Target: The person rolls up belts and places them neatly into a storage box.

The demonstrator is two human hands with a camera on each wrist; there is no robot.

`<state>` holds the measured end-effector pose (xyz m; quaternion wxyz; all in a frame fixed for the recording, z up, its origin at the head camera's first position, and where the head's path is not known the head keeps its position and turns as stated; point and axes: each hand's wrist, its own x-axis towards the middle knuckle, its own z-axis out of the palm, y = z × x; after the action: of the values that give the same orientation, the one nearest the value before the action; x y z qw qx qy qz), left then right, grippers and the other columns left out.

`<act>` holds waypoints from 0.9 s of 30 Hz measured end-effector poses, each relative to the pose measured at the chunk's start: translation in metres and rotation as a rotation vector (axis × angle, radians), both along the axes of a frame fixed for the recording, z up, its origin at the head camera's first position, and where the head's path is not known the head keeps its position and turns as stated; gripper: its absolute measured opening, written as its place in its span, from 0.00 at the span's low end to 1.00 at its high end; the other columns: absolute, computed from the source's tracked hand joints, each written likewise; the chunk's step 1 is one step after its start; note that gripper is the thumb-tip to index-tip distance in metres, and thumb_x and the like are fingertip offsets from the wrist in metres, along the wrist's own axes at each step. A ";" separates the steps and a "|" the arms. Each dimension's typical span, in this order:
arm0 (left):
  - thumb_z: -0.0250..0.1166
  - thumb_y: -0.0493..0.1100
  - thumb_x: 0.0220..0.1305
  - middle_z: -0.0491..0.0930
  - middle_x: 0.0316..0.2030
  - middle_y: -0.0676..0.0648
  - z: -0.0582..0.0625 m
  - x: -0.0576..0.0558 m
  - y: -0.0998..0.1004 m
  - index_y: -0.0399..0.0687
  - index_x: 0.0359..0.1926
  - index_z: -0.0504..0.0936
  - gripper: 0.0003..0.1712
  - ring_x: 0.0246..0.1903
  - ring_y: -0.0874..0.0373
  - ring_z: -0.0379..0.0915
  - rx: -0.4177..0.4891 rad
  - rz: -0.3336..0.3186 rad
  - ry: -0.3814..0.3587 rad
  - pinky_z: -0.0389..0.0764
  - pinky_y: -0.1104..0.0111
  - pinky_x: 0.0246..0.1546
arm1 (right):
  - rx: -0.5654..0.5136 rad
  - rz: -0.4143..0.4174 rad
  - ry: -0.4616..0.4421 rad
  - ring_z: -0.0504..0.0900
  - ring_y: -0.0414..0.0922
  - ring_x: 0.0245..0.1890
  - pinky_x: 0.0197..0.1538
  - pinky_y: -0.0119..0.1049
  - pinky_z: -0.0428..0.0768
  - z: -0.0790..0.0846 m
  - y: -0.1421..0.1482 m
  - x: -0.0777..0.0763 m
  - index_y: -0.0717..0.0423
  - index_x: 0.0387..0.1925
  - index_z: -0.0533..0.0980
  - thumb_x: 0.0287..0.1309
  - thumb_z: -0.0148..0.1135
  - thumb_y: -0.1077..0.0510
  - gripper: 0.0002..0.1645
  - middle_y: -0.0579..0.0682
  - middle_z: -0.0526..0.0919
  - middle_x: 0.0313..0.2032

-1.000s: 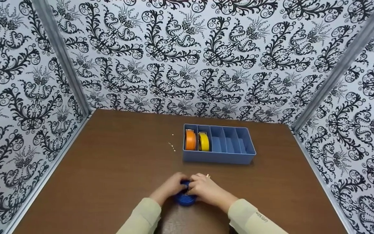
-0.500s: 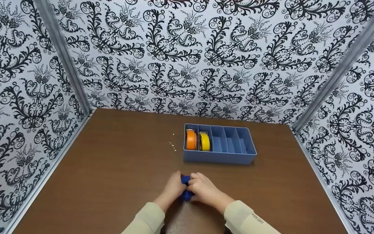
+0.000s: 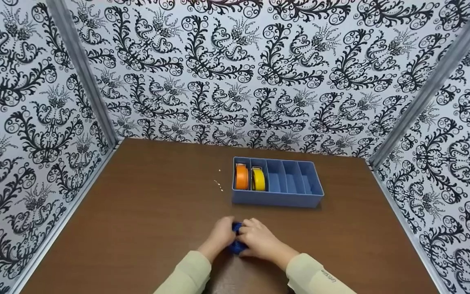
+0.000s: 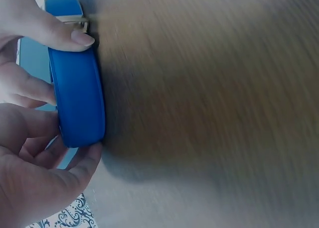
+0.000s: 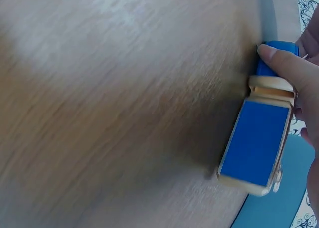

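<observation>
A rolled-up blue belt is held between both hands just above or on the table near its front. My left hand grips it from the left, and my right hand grips it from the right, covering much of it in the head view. In the left wrist view the smooth blue band of the belt stands on edge, with fingers and a thumb pressed round it. Its gold-coloured buckle shows in the right wrist view, with a thumb on the strap beside it.
Behind the hands stands a blue-grey divided box. A rolled orange belt and a rolled yellow belt sit in its two leftmost compartments. Patterned walls enclose the brown table at the back and sides.
The belt's coils faced upward a second ago and less of them shows now. Both hands have closed in more tightly round the roll. The box and its belts stay put.
</observation>
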<state>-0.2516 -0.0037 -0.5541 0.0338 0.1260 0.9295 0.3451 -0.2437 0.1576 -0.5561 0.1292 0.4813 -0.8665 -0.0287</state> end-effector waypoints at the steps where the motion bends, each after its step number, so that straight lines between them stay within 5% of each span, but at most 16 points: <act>1: 0.63 0.24 0.51 0.82 0.37 0.40 0.000 0.000 0.000 0.36 0.40 0.81 0.14 0.41 0.44 0.78 -0.001 -0.009 -0.001 0.78 0.54 0.43 | 0.003 -0.003 -0.001 0.70 0.43 0.38 0.45 0.39 0.69 0.000 0.000 0.001 0.46 0.36 0.85 0.41 0.74 0.36 0.24 0.41 0.82 0.33; 10: 0.62 0.23 0.47 0.83 0.38 0.40 -0.003 -0.002 -0.004 0.37 0.41 0.83 0.18 0.42 0.44 0.78 0.018 -0.069 0.026 0.78 0.55 0.44 | -0.036 0.023 0.036 0.71 0.44 0.39 0.48 0.39 0.71 -0.004 -0.002 0.007 0.50 0.38 0.85 0.44 0.73 0.41 0.22 0.43 0.83 0.32; 16: 0.66 0.28 0.49 0.84 0.37 0.43 0.005 -0.006 -0.012 0.38 0.41 0.85 0.15 0.41 0.47 0.79 -0.060 -0.164 0.077 0.78 0.58 0.43 | -0.068 0.071 0.082 0.71 0.44 0.36 0.45 0.39 0.71 -0.006 -0.004 0.007 0.50 0.32 0.83 0.43 0.74 0.42 0.19 0.43 0.82 0.29; 20: 0.67 0.31 0.52 0.83 0.35 0.46 0.016 -0.008 -0.020 0.40 0.38 0.85 0.10 0.37 0.50 0.79 -0.162 -0.293 0.217 0.79 0.61 0.39 | -0.079 0.103 0.099 0.71 0.43 0.36 0.43 0.38 0.70 -0.006 -0.004 0.006 0.50 0.31 0.82 0.42 0.75 0.43 0.19 0.42 0.82 0.28; 27: 0.65 0.34 0.59 0.79 0.41 0.44 0.023 -0.009 -0.038 0.47 0.38 0.85 0.07 0.40 0.51 0.77 -0.367 -0.561 0.618 0.79 0.62 0.41 | -0.071 0.099 0.128 0.70 0.44 0.34 0.41 0.38 0.70 -0.007 -0.004 0.004 0.50 0.28 0.83 0.41 0.75 0.41 0.19 0.42 0.81 0.26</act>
<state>-0.2603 -0.0417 -0.5310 -0.1312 0.4617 0.8717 0.0983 -0.2392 0.1536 -0.5630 0.2023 0.5157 -0.8323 -0.0224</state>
